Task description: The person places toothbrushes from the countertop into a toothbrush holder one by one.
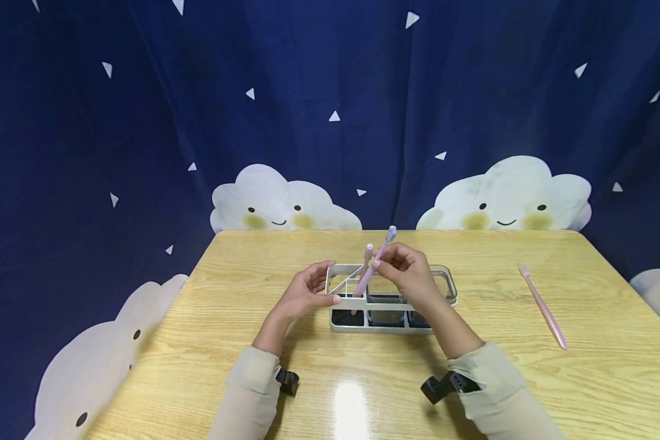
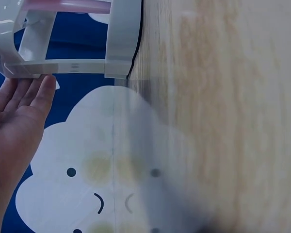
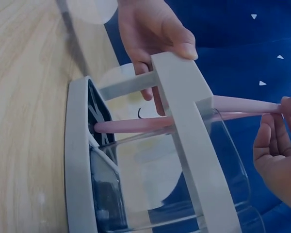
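A white toothbrush holder [image 1: 412,330] stands on the table before me, with an upper frame and a lower base. My left hand [image 1: 305,292] grips its left end, thumb on the front of the upper frame, fingers behind. One pink toothbrush [image 3: 136,126] stands in the left part, its handle end down at the base and its head [image 1: 369,249] above the frame. Between thumb and fingers, my right hand [image 1: 409,275] pinches a second pink toothbrush [image 1: 384,249], bristles up and tilted. Its lower end is at the frame's left compartments, beside the first toothbrush.
A third pink toothbrush [image 1: 544,308] lies on the wooden table [image 1: 242,256], right of the holder. Clear cups [image 3: 199,170] sit in the holder's middle and right parts. Behind the table hangs a dark blue curtain [image 1: 308,73] with white clouds.
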A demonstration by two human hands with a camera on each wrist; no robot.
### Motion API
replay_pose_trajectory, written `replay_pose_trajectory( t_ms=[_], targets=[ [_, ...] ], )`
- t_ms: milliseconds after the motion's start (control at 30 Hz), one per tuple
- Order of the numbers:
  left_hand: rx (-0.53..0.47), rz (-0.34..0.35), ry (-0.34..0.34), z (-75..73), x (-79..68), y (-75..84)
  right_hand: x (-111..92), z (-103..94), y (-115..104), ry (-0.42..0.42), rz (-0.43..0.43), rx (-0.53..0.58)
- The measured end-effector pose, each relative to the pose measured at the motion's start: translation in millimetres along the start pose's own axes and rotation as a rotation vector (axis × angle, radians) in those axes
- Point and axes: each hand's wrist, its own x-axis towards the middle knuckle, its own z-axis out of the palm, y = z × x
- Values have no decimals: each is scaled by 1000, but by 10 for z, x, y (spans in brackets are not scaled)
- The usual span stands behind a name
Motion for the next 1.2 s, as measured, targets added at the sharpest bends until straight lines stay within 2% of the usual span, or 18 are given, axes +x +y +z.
replay_pose_trajectory(
  t_ms=[300, 500, 833, 1200],
  targets=[
    [26, -1, 3, 5, 22, 17, 21, 74, 74, -19, 8, -17],
    [23, 1, -4, 3, 29, 22, 27, 73, 102, -31, 42, -149],
    [4, -10, -1, -2, 26, 13, 33, 79, 129, -104, 131, -352],
    [18, -7, 4, -16, 25, -55, 22, 66, 162, -115, 154, -369]
  ],
)
